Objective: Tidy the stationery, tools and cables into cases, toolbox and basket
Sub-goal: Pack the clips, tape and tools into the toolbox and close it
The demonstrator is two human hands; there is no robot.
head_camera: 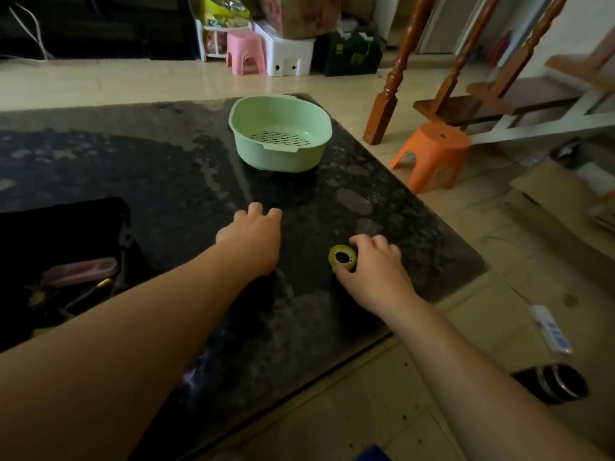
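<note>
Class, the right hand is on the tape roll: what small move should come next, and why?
Probably lift the tape roll clear of the table: the right hand grips it, and the green basket beyond it stands empty.

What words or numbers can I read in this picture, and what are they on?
No text reads clearly.
Dark green bag: yellow mark, too blurred.
Yellow-green packets on the white shelf: print too blurred.
White power strip: blue marks, too small.
Yellow-green tape roll in the right hand: no print visible.
</note>
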